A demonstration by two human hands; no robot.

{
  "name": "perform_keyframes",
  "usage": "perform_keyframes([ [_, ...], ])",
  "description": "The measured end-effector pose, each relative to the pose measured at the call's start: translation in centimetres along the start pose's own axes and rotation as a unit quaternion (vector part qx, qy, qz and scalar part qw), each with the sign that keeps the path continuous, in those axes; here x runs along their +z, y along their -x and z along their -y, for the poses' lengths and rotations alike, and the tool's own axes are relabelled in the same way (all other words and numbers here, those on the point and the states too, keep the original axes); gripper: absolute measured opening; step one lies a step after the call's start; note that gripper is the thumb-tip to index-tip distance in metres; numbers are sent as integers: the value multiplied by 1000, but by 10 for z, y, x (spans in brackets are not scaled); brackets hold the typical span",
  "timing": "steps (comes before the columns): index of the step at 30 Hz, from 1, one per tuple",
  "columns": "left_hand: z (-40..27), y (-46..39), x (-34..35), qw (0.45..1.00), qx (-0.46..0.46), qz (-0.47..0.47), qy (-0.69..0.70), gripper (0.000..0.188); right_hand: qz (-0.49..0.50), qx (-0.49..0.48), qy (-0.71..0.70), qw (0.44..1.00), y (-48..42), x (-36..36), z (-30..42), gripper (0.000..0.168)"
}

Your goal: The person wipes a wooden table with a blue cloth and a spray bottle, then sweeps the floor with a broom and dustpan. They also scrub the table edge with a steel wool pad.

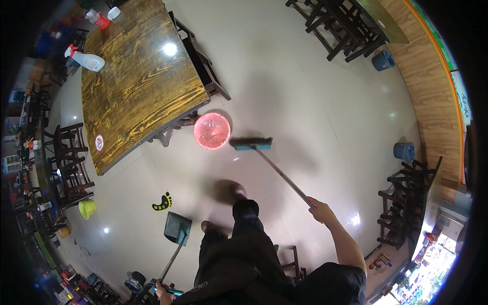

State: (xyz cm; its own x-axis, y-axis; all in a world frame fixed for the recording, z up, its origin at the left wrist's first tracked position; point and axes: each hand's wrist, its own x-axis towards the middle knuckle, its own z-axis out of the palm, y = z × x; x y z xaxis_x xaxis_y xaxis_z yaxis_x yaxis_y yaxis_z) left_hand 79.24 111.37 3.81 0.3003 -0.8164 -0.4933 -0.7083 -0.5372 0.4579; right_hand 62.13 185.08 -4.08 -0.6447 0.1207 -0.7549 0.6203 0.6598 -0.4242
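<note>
My right hand (321, 210) grips the upper end of a long metal handle. That handle runs to a push broom (253, 146) whose teal head lies on the tiled floor, just right of a pink lined bin (212, 130). Low at the left, my left hand (164, 292) is closed around the handle of a dustpan. The dark dustpan (177, 228) is near my feet, beside a yellow-and-black footprint sticker (162, 201) on the floor. Part of the left hand is cut off by the picture's lower edge.
A wooden table (145, 84) at upper left bears a spray bottle (88, 61), with a stool (204, 65) tucked alongside. Stacked stools (400, 206) and blue bins (404, 151) line the right wall. A yellow-green bin (87, 209) stands left. Another stool (293, 263) is behind my legs.
</note>
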Motion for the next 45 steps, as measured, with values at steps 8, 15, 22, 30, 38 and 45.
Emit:
perform_keyframes([
  [8, 6, -4, 17, 999, -15, 22, 21, 35, -163, -89, 51, 981, -208, -31, 103, 50],
  [15, 1, -19, 23, 998, -36, 22, 41, 36, -160, -36, 149, 975, -389, -65, 243, 41],
  [22, 4, -34, 3, 998, -53, -2, 43, 36, -101, -7, 237, 966, -398, -45, 210, 48],
  [30, -5, -49, -1, 997, -59, 10, 46, 36, -14, 23, 352, 936, -262, -82, 69, 52],
  [38, -11, -65, -31, 994, -86, 17, 64, 37, 68, 86, 152, 982, -96, -105, 48, 46],
  [45, -27, -19, -15, 999, 8, 15, 38, 29, -7, 41, 219, 975, -119, -62, 97, 47],
])
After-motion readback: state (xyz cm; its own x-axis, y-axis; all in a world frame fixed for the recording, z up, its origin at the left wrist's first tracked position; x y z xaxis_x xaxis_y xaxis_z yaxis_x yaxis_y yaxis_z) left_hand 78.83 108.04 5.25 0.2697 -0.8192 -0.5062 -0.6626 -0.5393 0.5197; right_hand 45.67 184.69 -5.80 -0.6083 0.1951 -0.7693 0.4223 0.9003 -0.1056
